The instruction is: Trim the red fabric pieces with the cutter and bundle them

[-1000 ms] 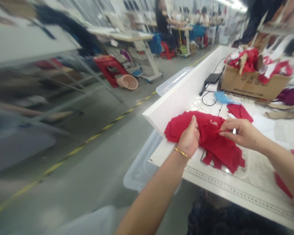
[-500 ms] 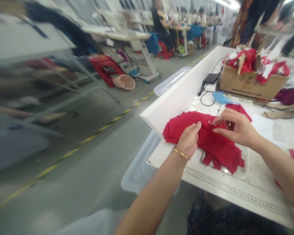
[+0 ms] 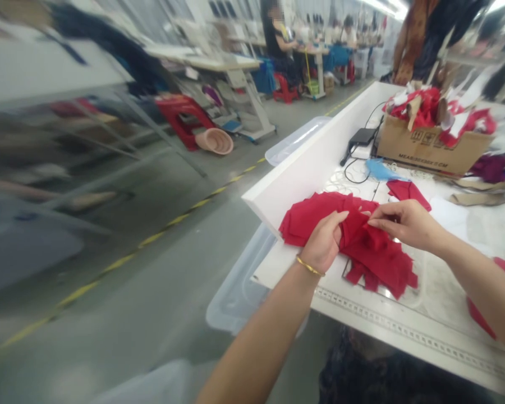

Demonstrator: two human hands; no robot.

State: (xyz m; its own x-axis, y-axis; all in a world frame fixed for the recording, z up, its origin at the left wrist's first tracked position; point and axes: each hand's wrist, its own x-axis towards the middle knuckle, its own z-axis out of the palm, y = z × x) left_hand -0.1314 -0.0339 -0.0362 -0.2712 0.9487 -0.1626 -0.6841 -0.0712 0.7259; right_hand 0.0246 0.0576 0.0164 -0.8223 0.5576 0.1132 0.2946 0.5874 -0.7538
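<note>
A loose pile of cut red cloth pieces [image 3: 376, 252] lies on the white work table [image 3: 404, 322], and both my hands are in it. My left hand [image 3: 325, 241], with a gold bangle [image 3: 309, 266] at the wrist, grips the pile's near edge. My right hand [image 3: 404, 220] pinches a fold of the red cloth between thumb and fingers. A separate red cloth piece [image 3: 408, 191] lies just beyond my right hand, apart from the pile.
A cardboard box [image 3: 429, 140] overflowing with red and white offcuts stands at the table's far end, near a black power adapter [image 3: 362, 136] and cables. Clear plastic bins [image 3: 239, 286] sit below the table's raised left edge. Seated workers sit at distant tables, and a standing person [image 3: 416, 39] is beyond the box.
My right hand's fingers have closed from apart onto a fold of the red cloth. My left hand stays on the pile, and the view has shifted slightly.
</note>
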